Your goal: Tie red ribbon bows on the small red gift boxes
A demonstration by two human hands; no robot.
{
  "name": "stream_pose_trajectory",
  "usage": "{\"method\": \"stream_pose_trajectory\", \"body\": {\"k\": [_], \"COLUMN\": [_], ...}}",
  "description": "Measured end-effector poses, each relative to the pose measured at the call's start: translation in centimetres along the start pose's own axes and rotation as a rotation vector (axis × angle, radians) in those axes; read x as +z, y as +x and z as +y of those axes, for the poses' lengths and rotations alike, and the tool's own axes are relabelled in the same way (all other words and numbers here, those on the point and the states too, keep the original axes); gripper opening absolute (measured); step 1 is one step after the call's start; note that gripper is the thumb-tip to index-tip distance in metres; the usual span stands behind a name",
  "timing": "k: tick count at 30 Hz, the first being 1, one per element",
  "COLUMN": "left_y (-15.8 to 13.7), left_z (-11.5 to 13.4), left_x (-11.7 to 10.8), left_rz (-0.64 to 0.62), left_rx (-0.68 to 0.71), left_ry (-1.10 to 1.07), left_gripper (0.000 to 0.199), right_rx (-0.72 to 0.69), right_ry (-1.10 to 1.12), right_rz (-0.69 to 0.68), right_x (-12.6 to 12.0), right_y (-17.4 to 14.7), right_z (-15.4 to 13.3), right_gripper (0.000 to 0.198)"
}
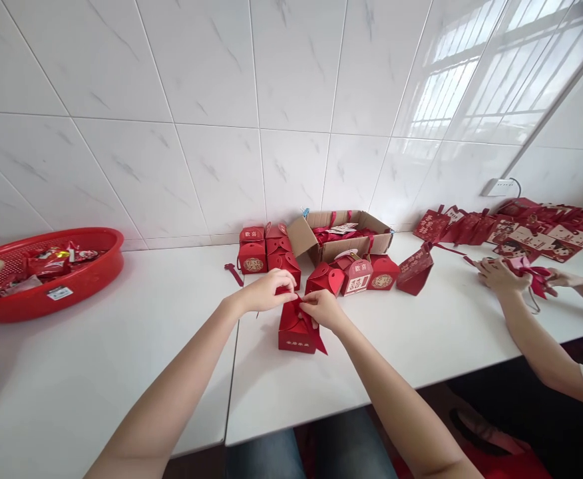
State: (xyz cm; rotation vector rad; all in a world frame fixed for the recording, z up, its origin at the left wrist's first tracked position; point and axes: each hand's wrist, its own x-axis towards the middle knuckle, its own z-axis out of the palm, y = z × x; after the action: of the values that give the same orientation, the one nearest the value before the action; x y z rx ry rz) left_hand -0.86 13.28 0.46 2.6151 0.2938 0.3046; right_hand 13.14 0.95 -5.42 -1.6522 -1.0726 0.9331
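A small red gift box [295, 338] stands upright on the white table in front of me, pale characters printed on its near side. Over its folded top runs a red ribbon [320, 340], one tail hanging down the right side. My left hand [274, 290] pinches the ribbon at the upper left of the box. From the right, my right hand [323, 310] has its fingers closed on the ribbon above the lid. The exact finger contact is partly hidden. Just behind my hands sit more red gift boxes [325, 279].
An open cardboard box [329, 251] of ribbons and cards stands by the wall. At left is a red plastic basket [92, 279] of wrapped sweets, an arm beside it. On the right, a co-worker's hands [504, 276] handle a ribboned item near red cards [536, 239].
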Motion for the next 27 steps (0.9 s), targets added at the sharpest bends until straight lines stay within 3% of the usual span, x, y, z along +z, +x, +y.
{"method": "stream_pose_trajectory", "body": {"k": [5, 8, 12, 18, 21, 27], "left_y": [2.8, 3.0, 1.1, -1.6, -1.9, -2.0], "left_z": [0.6, 0.3, -0.2, -0.6, -1.0, -1.6], "left_x": [1.0, 2.1, 3.2, 4.1, 4.6, 5.5], "left_rz": [0.006, 0.156, 0.37, 0.216, 0.219, 0.228], "left_rx": [0.043, -0.022, -0.174, -0.151, -0.156, -0.143], "left_ry": [-0.059, -0.066, -0.111, -0.273, -0.331, -0.415], "left_gripper": [0.014, 0.012, 0.022, 0.025, 0.022, 0.016], "right_rx": [-0.052, -0.067, -0.085, -0.109, -0.097, -0.109], "right_ry": [0.008, 0.029, 0.035, 0.064, 0.102, 0.142], "right_rz": [-0.08, -0.062, -0.007, -0.049, -0.059, -0.051], "right_x": [-0.2, -0.2, 0.2, 0.3, 0.2, 0.2], "right_y": [-0.6, -0.8, -0.7, -0.4, -0.4, -0.3], "right_z": [-0.2, -0.1, 0.3, 0.8, 1.0, 1.6], "right_gripper": [0.014, 0.019, 0.022, 0.019, 0.014, 0.027]}}
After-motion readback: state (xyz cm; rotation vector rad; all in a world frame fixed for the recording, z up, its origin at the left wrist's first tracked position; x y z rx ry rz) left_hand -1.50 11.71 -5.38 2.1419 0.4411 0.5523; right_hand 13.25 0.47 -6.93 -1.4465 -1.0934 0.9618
